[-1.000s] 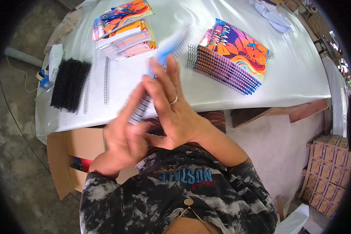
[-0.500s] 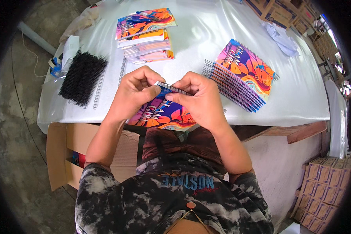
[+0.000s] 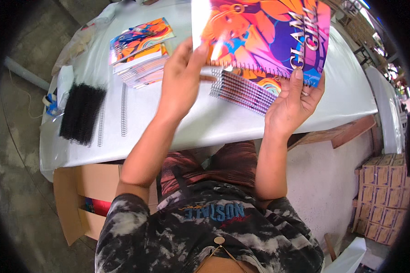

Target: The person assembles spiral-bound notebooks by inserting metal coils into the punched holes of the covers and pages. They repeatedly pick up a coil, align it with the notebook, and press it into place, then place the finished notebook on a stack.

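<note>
Gleaming orange and purple, the glossy notebook [image 3: 264, 34] has dark coil [image 3: 248, 67] binding

held notebook [image 3: 255, 36]: two lines of bold pale capitals [image 3: 296, 41] near cover's right end, running sideways, bottom to top. dark tie-dye shirt [image 3: 205, 239]: big blue capitals [image 3: 214, 212] across front, upside down in this view; red script [image 3: 234, 220] just below, small orange strokes [image 3: 191, 208] beside. stacked brown cartons [image 3: 382, 195], lower right: dark printed marks on sides, too small to read.
</note>
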`<move>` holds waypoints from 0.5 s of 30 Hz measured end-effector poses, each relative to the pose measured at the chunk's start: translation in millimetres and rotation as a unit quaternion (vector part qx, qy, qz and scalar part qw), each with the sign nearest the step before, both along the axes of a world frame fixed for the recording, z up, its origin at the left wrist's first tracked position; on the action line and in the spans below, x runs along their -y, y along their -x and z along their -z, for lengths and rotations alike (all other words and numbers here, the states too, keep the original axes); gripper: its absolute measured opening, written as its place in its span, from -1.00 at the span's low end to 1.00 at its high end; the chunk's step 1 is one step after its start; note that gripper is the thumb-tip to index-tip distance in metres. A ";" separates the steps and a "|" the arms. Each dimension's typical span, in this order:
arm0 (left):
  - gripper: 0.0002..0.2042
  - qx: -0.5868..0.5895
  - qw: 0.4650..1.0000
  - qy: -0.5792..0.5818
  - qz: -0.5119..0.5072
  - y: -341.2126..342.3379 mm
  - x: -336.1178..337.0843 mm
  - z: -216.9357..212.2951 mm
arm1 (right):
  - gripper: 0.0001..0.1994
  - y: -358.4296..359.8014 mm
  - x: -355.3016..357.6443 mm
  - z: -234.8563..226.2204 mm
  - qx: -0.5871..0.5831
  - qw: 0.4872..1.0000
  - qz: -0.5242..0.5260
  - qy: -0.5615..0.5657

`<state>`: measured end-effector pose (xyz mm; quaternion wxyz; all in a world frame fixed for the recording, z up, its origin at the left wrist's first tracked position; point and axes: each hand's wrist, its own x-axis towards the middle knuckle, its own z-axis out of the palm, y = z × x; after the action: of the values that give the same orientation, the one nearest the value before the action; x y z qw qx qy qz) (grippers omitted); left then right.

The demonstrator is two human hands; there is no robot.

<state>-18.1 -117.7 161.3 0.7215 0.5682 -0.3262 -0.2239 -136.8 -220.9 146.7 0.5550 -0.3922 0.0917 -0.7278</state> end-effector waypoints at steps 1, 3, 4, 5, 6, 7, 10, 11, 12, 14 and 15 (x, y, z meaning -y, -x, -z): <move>-0.50 0.051 0.997 0.013 -0.055 -4.8 20.9 0.0 | -0.65 5.7 7.8 3.7 -0.093 0.994 0.050 -0.010; -0.59 0.151 0.974 0.039 -0.166 -18.8 59.8 7.2 | -0.60 22.8 29.8 27.1 -0.272 0.950 0.150 -0.034; -0.65 0.216 0.962 -0.027 -0.167 -19.4 68.1 16.5 | -0.57 30.7 39.2 47.2 -0.380 0.898 0.224 -0.020; -0.70 0.281 0.940 -0.093 -0.168 -22.1 74.4 31.2 | -0.54 38.2 46.1 72.4 -0.480 0.828 0.291 -0.008; -0.75 0.343 0.911 -0.157 -0.167 -25.3 82.2 51.1 | -0.51 43.9 51.0 91.0 -0.571 0.741 0.353 0.001; -0.83 0.451 0.852 -0.134 -0.229 -27.5 86.1 81.7 | -0.53 44.3 52.0 102.4 -0.511 0.796 0.324 -0.005; -0.87 0.346 0.913 -0.046 -0.212 -18.0 92.8 106.1 | -0.59 35.4 45.2 114.2 -0.286 0.934 0.214 -0.016; -0.88 0.313 0.924 -0.013 -0.218 -16.7 94.8 110.2 | -0.59 36.4 45.8 110.9 -0.317 0.927 0.199 -0.027; -0.91 0.239 0.947 -0.025 -0.211 -8.5 94.4 103.2 | -0.58 37.9 43.7 100.0 -0.348 0.919 0.180 -0.038; -0.90 0.240 0.945 -0.009 -0.223 -8.5 96.4 112.7 | -0.57 38.6 46.9 102.3 -0.389 0.899 0.200 -0.027; -0.90 0.241 0.942 0.000 -0.233 -10.0 95.9 112.7 | -0.57 38.2 46.1 99.6 -0.396 0.898 0.189 -0.041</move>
<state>-8.1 -213.6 48.5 0.6531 0.6656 -0.3486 0.0942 -175.0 -267.0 47.1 0.3408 -0.5999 0.4058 -0.5994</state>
